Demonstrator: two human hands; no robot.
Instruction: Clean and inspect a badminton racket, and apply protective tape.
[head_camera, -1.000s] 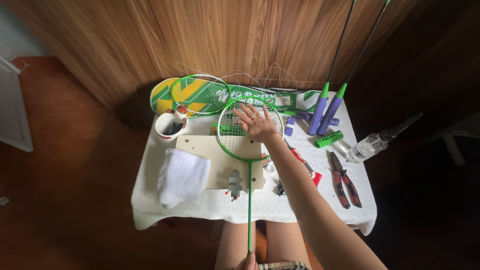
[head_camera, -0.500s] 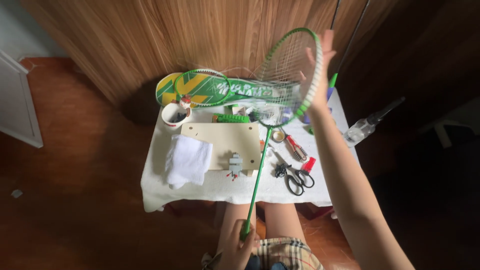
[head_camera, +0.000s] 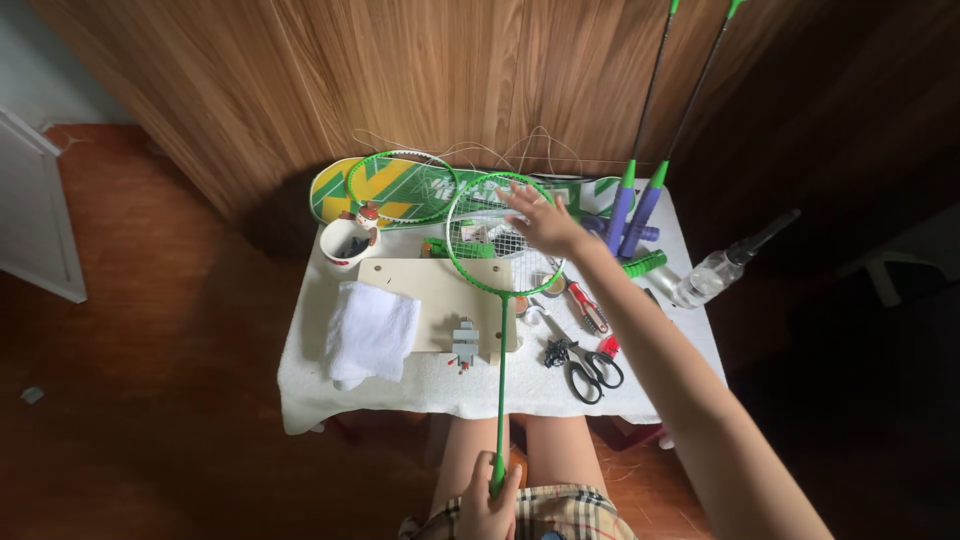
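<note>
A green badminton racket (head_camera: 500, 330) lies head-down over the small white-covered table (head_camera: 440, 385). My left hand (head_camera: 488, 500) grips its handle near my lap. My right hand (head_camera: 543, 222) rests flat with fingers spread on the strung head (head_camera: 480, 240), at its upper right rim. Under the head lies a pale wooden board (head_camera: 430, 295) with a small grey metal clamp (head_camera: 464, 343) on its near edge.
A folded white cloth (head_camera: 370, 330), a white cup (head_camera: 347, 242), black scissors (head_camera: 585, 370), red-handled pliers (head_camera: 585, 305) and a clear bottle (head_camera: 715, 270) sit on the table. A second green racket (head_camera: 395, 185) lies on a green-yellow cover (head_camera: 335, 190). Two rackets with purple grips (head_camera: 635, 205) lean on the wood wall.
The racket head was tilted up at the wall half a second ago; it has come back down over the board. My right hand came down with it, still on the strings.
</note>
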